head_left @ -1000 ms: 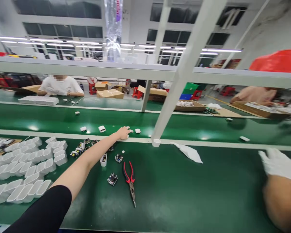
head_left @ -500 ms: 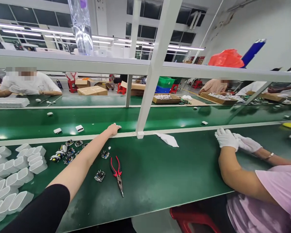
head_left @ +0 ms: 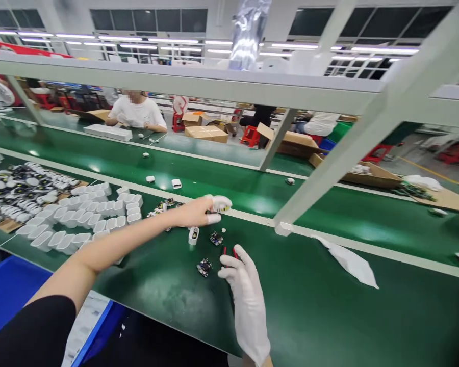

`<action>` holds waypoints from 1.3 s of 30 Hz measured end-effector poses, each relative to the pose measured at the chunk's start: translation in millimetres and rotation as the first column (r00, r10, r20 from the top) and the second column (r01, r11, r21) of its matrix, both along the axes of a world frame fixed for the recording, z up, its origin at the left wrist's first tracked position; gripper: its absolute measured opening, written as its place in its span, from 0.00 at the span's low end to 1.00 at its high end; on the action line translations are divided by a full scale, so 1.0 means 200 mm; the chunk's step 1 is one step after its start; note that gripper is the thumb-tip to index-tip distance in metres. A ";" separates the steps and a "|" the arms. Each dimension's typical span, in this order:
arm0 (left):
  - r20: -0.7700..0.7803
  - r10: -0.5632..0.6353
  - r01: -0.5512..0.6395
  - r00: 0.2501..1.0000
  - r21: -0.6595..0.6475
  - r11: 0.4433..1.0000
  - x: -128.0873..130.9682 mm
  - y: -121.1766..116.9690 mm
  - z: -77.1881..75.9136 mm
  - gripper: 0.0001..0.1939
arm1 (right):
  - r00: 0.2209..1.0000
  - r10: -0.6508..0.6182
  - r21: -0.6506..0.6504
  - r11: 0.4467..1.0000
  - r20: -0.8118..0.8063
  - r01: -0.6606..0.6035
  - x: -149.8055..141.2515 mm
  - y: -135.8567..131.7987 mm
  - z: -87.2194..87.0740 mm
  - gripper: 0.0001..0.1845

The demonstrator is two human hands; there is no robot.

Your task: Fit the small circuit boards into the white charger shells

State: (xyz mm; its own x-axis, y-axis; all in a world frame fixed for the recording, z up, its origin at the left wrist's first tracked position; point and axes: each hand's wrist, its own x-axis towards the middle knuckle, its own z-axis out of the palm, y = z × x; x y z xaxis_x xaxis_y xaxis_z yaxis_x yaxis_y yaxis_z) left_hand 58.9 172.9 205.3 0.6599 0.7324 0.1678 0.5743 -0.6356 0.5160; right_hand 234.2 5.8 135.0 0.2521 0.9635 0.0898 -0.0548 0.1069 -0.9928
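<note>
My left hand, with white coverings on its fingertips, reaches over the bench near the pale belt edge. It is closed on a white plastic part with yellow and dark bits on its underside. My right hand, in a white glove, hovers over red-handled pliers, fingers bent and apart; the hand covers most of the pliers. Between the hands, a small white cup has a component inside. Circuit boards lie close by, one left of my right hand.
Rows of white cups and a heap of white-and-black parts fill the bench's left side. A slanted white post stands at the belt edge, with a white cloth to its right. Blue bins sit below. A person works opposite.
The view has swung left. My left hand has drawn back from the green belt and now shows a white part in it. My gloved right hand has come into view over the pliers.
</note>
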 end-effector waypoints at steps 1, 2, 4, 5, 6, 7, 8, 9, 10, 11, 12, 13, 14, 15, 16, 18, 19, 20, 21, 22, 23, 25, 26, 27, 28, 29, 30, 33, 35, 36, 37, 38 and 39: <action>0.095 -0.045 0.050 0.994 -0.044 0.998 -0.04 -0.15 -0.01 0.25 | 0.999 0.043 -0.011 0.999 0.018 -0.043 -0.03 0.02 -0.02 0.31; 0.191 -0.052 0.070 0.980 -0.085 0.994 -0.08 -0.29 -0.03 0.25 | 0.995 0.082 -0.019 0.996 0.059 -0.081 -0.06 0.05 -0.04 0.35; 0.205 -0.023 0.069 0.978 -0.219 0.973 -0.15 -0.54 -0.10 0.30 | 0.973 0.148 -0.033 0.989 0.175 -0.145 -0.13 0.08 -0.09 0.35; 0.224 0.050 0.013 0.973 -0.271 0.962 -0.18 -0.64 -0.15 0.31 | 0.961 0.185 -0.056 0.983 0.204 -0.178 -0.16 0.09 -0.12 0.30; 0.254 0.121 -0.037 0.960 -0.315 0.948 -0.21 -0.72 -0.19 0.32 | 0.955 0.223 -0.096 0.974 0.195 -0.207 -0.20 0.09 -0.15 0.24; 0.270 0.175 -0.064 0.947 -0.377 0.924 -0.23 -0.79 -0.24 0.32 | 0.955 0.254 -0.148 0.961 0.150 -0.233 -0.24 0.09 -0.19 0.19; 0.288 0.226 -0.081 0.931 -0.440 0.895 -0.26 -0.84 -0.28 0.33 | 0.959 0.274 -0.205 0.945 0.077 -0.254 -0.28 0.09 -0.22 0.18; 0.292 0.268 -0.099 0.918 -0.486 0.868 -0.28 -0.88 -0.32 0.33 | 0.959 0.284 -0.259 0.927 0.006 -0.273 -0.32 0.08 -0.25 0.19; 0.283 0.308 -0.128 0.908 -0.514 0.848 -0.31 -0.92 -0.35 0.32 | 0.959 0.279 -0.301 0.912 -0.046 -0.280 -0.36 0.07 -0.27 0.21; 0.265 0.349 -0.172 0.899 -0.519 0.837 -0.33 -0.94 -0.38 0.31 | 0.961 0.266 -0.330 0.903 -0.072 -0.275 -0.40 0.06 -0.29 0.23; 0.241 0.390 -0.231 0.889 -0.499 0.835 -0.36 -0.96 -0.40 0.29 | 0.965 0.250 -0.341 0.903 -0.074 -0.260 -0.43 0.06 -0.29 0.24; 0.214 0.434 -0.303 0.875 -0.457 0.837 -0.40 -0.97 -0.43 0.28 | 0.970 0.228 -0.349 0.905 -0.087 -0.244 -0.46 0.06 -0.29 0.25; 0.195 0.483 -0.383 0.853 -0.396 0.835 -0.43 -0.98 -0.45 0.26 | 0.972 0.202 -0.362 0.903 -0.122 -0.233 -0.48 0.07 -0.28 0.24; 0.186 0.535 -0.465 0.824 -0.315 0.827 -0.48 -0.98 -0.47 0.24 | 0.966 0.172 -0.386 0.892 -0.193 -0.236 -0.49 0.08 -0.25 0.24; 0.182 0.586 -0.550 0.790 -0.213 0.808 -0.53 -0.97 -0.49 0.23 | 0.946 0.134 -0.423 0.870 -0.296 -0.255 -0.49 0.09 -0.23 0.22; 0.173 0.689 -0.704 0.703 0.034 0.709 -0.63 -0.95 -0.53 0.21 | 0.840 0.026 -0.512 0.783 -0.542 -0.354 -0.49 0.13 -0.18 0.19; 0.168 0.735 -0.754 0.657 0.153 0.639 -0.68 -0.94 -0.55 0.21 | 0.769 -0.035 -0.542 0.730 -0.639 -0.417 -0.49 0.14 -0.16 0.17; 0.160 0.771 -0.780 0.617 0.253 0.572 -0.72 -0.93 -0.57 0.21 | 0.709 -0.085 -0.558 0.685 -0.700 -0.469 -0.49 0.16 -0.15 0.15; 0.153 0.796 -0.790 0.585 0.329 0.518 -0.76 -0.92 -0.59 0.21 | 0.669 -0.122 -0.566 0.653 -0.734 -0.503 -0.49 0.17 -0.15 0.13; 0.148 0.811 -0.790 0.566 0.379 0.482 -0.78 -0.91 -0.60 0.21 | 0.646 -0.145 -0.572 0.634 -0.749 -0.521 -0.49 0.18 -0.16 0.12; 0.145 0.815 -0.784 0.561 0.410 0.467 -0.80 -0.91 -0.62 0.20 | 0.635 -0.159 -0.575 0.625 -0.756 -0.528 -0.50 0.19 -0.17 0.12; 0.142 0.806 -0.768 0.574 0.434 0.471 -0.81 -0.91 -0.64 0.20 | 0.630 -0.167 -0.574 0.629 -0.758 -0.524 -0.50 0.18 -0.21 0.14; 0.140 0.803 -0.765 0.579 0.434 0.476 -0.80 -0.91 -0.65 0.21 | 0.631 -0.149 -0.560 0.642 -0.762 -0.524 -0.50 0.17 -0.23 0.16; 0.141 0.804 -0.767 0.577 0.432 0.475 -0.78 -0.91 -0.66 0.20 | 0.635 -0.109 -0.533 0.660 -0.765 -0.529 -0.50 0.16 -0.25 0.18; 0.146 0.808 -0.772 0.571 0.431 0.468 -0.77 -0.92 -0.67 0.20 | 0.643 -0.046 -0.494 0.684 -0.764 -0.537 -0.50 0.15 -0.26 0.20; 0.157 0.810 -0.777 0.565 0.432 0.458 -0.74 -0.92 -0.68 0.20 | 0.655 0.030 -0.448 0.706 -0.755 -0.548 -0.50 0.14 -0.28 0.22; 0.172 0.806 -0.779 0.566 0.433 0.454 -0.72 -0.92 -0.69 0.20 | 0.667 0.107 -0.402 0.725 -0.737 -0.560 -0.50 0.12 -0.28 0.25; 0.200 0.722 -0.725 0.662 0.412 0.551 -0.63 -0.92 -0.71 0.21 | 0.715 0.254 -0.337 0.748 -0.651 -0.572 -0.52 0.09 -0.30 0.29; 0.176 0.618 -0.633 0.767 0.364 0.683 -0.58 -0.92 -0.71 0.20 | 0.790 0.288 -0.360 0.770 -0.541 -0.527 -0.53 0.08 -0.33 0.32; 0.161 0.573 -0.592 0.803 0.327 0.737 -0.56 -0.91 -0.70 0.19 | 0.832 0.314 -0.368 0.785 -0.457 -0.498 -0.53 0.08 -0.34 0.33; 0.152 0.547 -0.566 0.823 0.285 0.773 -0.55 -0.90 -0.68 0.18 | 0.868 0.353 -0.366 0.801 -0.350 -0.473 -0.53 0.08 -0.36 0.35; 0.147 0.538 -0.558 0.830 0.241 0.794 -0.55 -0.87 -0.65 0.18 | 0.895 0.393 -0.361 0.819 -0.212 -0.445 -0.52 0.08 -0.38 0.35; 0.137 0.544 -0.561 0.828 0.202 0.803 -0.56 -0.83 -0.61 0.18 | 0.905 0.421 -0.351 0.841 -0.052 -0.411 -0.52 0.08 -0.40 0.34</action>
State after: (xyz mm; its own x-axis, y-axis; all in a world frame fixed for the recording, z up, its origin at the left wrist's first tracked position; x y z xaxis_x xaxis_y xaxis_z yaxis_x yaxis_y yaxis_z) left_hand -52.6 7.1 83.8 0.1354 0.9060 0.4011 0.8319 -0.3238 0.4507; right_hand 129.9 22.0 55.9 -0.1775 0.9472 -0.2670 0.0095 -0.2697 -0.9629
